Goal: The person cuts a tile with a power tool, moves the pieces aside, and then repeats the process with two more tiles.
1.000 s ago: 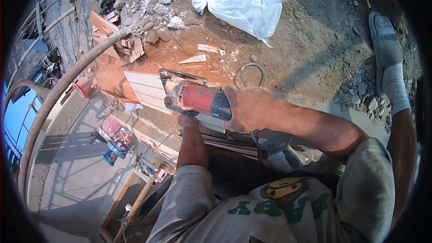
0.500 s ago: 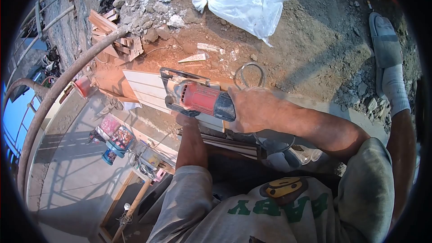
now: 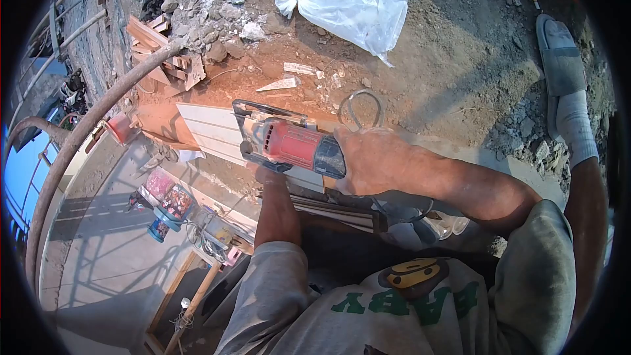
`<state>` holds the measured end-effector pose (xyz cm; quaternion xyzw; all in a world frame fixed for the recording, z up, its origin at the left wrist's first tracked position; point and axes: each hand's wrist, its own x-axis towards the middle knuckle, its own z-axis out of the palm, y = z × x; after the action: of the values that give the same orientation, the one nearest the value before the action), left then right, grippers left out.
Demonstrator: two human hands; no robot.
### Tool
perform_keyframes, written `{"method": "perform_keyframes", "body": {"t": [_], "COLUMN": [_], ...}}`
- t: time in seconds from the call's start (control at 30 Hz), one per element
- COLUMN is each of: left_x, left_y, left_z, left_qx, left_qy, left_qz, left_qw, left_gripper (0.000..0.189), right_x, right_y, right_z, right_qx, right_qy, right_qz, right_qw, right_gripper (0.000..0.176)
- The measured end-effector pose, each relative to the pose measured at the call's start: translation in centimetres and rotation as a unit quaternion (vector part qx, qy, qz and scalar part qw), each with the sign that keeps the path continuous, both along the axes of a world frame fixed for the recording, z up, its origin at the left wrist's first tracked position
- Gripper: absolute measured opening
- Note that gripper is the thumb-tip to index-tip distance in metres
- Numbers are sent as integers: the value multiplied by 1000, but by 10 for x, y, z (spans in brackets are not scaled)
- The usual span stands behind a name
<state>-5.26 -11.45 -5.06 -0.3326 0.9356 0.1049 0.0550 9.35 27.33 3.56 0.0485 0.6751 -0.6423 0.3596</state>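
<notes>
A red and black circular saw [image 3: 292, 146] rests on a pale grooved board [image 3: 210, 133]. My right hand [image 3: 368, 158] is wrapped round the black rear handle of the saw. Close to the saw's front lower corner, my left hand [image 3: 265, 174] is at the near edge of the board; its fingers are hidden behind the tool and the board. The board slants from upper left to lower right under the saw, and its left part sticks out past the metal base.
A tied white plastic bag [image 3: 355, 18] lies on the dirt beyond the saw. Wood offcuts [image 3: 154, 43] are piled at the upper left, near a curved brown pipe [image 3: 98, 108]. A looped cable [image 3: 360, 108] is behind my right hand. A sandalled foot [image 3: 562, 59] is at the right.
The surroundings have shifted slightly left in the view. The saw has hardly moved within the picture, and both hands keep their places on it and by the board.
</notes>
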Motion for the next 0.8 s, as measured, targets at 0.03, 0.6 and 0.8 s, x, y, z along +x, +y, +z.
{"method": "perform_keyframes", "body": {"t": [0.03,0.6,0.8], "left_x": [0,2,-14], "left_y": [1,4,-63], "left_z": [-2,2,-33], "left_qx": [-10,-195,-154], "left_qy": [-3,-62,-31], "left_qz": [-6,-117,-114], "left_qw": [1000,972,981], "left_gripper": [50,53,59], "right_x": [0,16,24], "right_y": [1,4,7], "right_z": [1,-2,-2], "right_qx": [1,7,8], "right_qy": [0,16,18], "right_qz": [0,-17,-29], "right_qw": [1000,1000,999], "right_gripper": [56,48,47]}}
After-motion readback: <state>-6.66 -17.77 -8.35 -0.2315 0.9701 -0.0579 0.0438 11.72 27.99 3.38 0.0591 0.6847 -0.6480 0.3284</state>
